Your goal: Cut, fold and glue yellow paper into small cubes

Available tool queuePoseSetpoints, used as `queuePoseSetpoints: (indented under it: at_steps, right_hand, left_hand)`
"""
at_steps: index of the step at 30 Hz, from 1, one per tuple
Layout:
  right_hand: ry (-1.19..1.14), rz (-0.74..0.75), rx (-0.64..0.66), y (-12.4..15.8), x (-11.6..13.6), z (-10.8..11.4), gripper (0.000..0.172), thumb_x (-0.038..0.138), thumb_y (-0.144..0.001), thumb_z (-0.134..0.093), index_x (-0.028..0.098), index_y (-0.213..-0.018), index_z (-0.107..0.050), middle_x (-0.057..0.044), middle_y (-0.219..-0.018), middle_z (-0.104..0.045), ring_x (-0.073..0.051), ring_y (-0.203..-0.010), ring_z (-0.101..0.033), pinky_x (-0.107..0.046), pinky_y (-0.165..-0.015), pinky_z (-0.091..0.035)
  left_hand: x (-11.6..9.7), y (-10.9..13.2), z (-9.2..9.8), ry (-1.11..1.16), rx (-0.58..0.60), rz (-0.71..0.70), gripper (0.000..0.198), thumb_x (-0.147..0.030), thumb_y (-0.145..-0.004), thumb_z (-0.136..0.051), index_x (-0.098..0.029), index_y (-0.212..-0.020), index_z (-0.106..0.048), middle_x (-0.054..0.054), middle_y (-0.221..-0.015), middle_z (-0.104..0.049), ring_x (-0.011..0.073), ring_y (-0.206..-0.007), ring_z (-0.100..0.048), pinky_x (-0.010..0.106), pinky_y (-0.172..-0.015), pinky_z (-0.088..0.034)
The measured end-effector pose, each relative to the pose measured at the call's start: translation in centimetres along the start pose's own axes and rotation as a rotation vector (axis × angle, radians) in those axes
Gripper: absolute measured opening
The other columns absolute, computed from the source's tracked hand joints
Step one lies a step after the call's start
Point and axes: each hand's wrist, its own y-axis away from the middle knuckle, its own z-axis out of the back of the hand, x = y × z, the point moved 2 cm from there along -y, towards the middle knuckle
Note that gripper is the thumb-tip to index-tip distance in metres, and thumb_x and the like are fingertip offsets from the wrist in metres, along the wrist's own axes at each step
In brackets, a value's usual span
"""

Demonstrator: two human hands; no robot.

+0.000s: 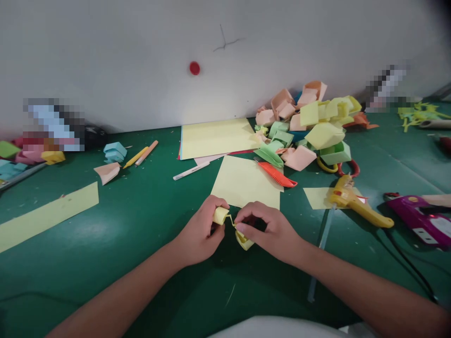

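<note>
Near the middle of the green table, my left hand (202, 234) is closed around a rolled piece of yellow paper (220, 215). Just to its right, my right hand (269, 230) pinches a folded yellow paper piece (244, 241), which hangs below the fingertips. A thin, bent yellow strip (231, 219) spans the small gap between the two hands. How the strip joins either piece is hidden by the fingers. Beyond both hands lies a flat sheet of pale yellow paper (246, 180), with an orange-red cutter (276, 174) across its upper right corner.
Folded paper shapes (324, 134) are heaped at the back right. A yellow glue gun (359, 202), a glue stick (320, 253), scissors (348, 168) and a purple device (419, 218) lie at right. Leftward are a white pen (191, 170), two markers (141, 156) and a long paper strip (49, 216).
</note>
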Motion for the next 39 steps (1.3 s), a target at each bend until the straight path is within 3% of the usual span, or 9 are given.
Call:
queuePoseSetpoints:
  at_steps: [6, 10, 16, 20, 24, 28, 32, 36, 39]
  right_hand:
    - [0.0, 0.052, 0.023, -0.2, -0.1, 0.1, 0.011, 0.031, -0.091, -0.062, 0.025, -0.091, -0.072, -0.002, -0.089, -0.071, -0.017, -0.083, -0.064, -0.033, -0.075, -0.05]
    - [-0.034, 0.081, 0.035, -0.1, 0.0, 0.0, 0.014, 0.03, -0.093, -0.06, 0.025, -0.092, -0.073, -0.003, -0.09, -0.071, -0.019, -0.088, -0.064, -0.035, -0.082, -0.05]
    - [-0.073, -0.05, 0.009, -0.1, -0.4, -0.5, 0.013, 0.033, -0.089, -0.066, 0.024, -0.098, -0.067, 0.0, -0.086, -0.069, -0.014, -0.075, -0.062, -0.028, -0.068, -0.049]
    - [-0.129, -0.108, 0.018, -0.2, -0.8, -0.7, 0.016, 0.036, -0.086, -0.069, 0.023, -0.091, -0.06, 0.002, -0.083, -0.067, -0.013, -0.07, -0.06, -0.026, -0.063, -0.047]
    - [-0.035, -0.083, 0.024, -0.4, -0.9, -0.8, 0.014, 0.037, -0.085, -0.07, 0.023, -0.084, -0.064, 0.001, -0.082, -0.067, -0.014, -0.071, -0.059, -0.028, -0.064, -0.045]
    - [0.013, -0.028, 0.038, -0.4, -0.7, -0.8, 0.014, 0.038, -0.087, -0.068, 0.025, -0.083, -0.07, -0.001, -0.084, -0.069, -0.018, -0.079, -0.062, -0.031, -0.069, -0.046]
    - [-0.038, 0.027, 0.088, -0.2, -0.6, -0.4, 0.016, 0.039, -0.088, -0.067, 0.025, -0.095, -0.07, -0.003, -0.093, -0.07, -0.018, -0.082, -0.061, -0.033, -0.072, -0.048]
    - [-0.125, 0.018, 0.116, 0.0, -0.9, -0.5, 0.038, 0.035, -0.08, -0.076, 0.024, -0.113, -0.06, -0.003, -0.102, -0.067, -0.018, -0.086, -0.061, -0.034, -0.077, -0.051]
    - [-0.192, -0.011, 0.081, 0.1, -1.1, -0.8, 0.044, 0.029, -0.077, -0.078, 0.025, -0.113, -0.054, -0.004, -0.106, -0.065, -0.019, -0.096, -0.063, -0.036, -0.085, -0.053]
  left_hand:
    - [0.3, 0.4, -0.3, 0.008, 0.027, 0.002, 0.035, -0.014, -0.095, -0.042, -0.025, -0.127, -0.033, 0.0, -0.088, -0.053, 0.0127, -0.062, -0.049, 0.025, -0.055, -0.041]
    - [0.3, 0.3, -0.3, -0.02, 0.049, -0.036, 0.036, -0.015, -0.094, -0.046, -0.026, -0.128, -0.038, 0.002, -0.096, -0.058, 0.0136, -0.069, -0.056, 0.026, -0.058, -0.043]
    - [-0.4, -0.2, -0.1, -0.079, 0.089, -0.076, 0.023, -0.031, -0.096, -0.055, -0.024, -0.117, -0.05, 0.005, -0.108, -0.062, 0.0195, -0.092, -0.062, 0.029, -0.073, -0.049]
    - [-0.5, -0.3, -0.3, -0.108, 0.115, -0.069, 0.017, -0.035, -0.099, -0.05, -0.024, -0.111, -0.054, 0.004, -0.104, -0.064, 0.0199, -0.093, -0.062, 0.031, -0.076, -0.049]
    - [-0.4, -0.1, -0.5, -0.124, 0.111, -0.061, 0.02, -0.036, -0.096, -0.054, -0.023, -0.112, -0.053, 0.005, -0.108, -0.064, 0.0206, -0.094, -0.063, 0.032, -0.077, -0.049]
    - [-0.3, 0.0, -0.5, -0.153, 0.097, -0.059, 0.02, -0.032, -0.093, -0.056, -0.023, -0.109, -0.052, 0.004, -0.103, -0.064, 0.0197, -0.089, -0.063, 0.031, -0.072, -0.049]
    - [-0.4, 0.0, -0.2, -0.145, 0.052, -0.069, 0.015, -0.031, -0.095, -0.051, -0.022, -0.107, -0.052, 0.003, -0.095, -0.064, 0.0169, -0.078, -0.061, 0.026, -0.064, -0.046]
    - [-0.4, 0.1, 0.0, -0.148, -0.019, -0.088, 0.015, -0.026, -0.095, -0.051, -0.023, -0.109, -0.052, 0.001, -0.091, -0.064, 0.0135, -0.066, -0.058, 0.023, -0.057, -0.043]
    - [-0.3, 0.2, 0.0, -0.138, -0.047, -0.097, 0.018, -0.025, -0.094, -0.052, -0.023, -0.112, -0.051, 0.001, -0.093, -0.064, 0.0113, -0.062, -0.057, 0.022, -0.055, -0.044]
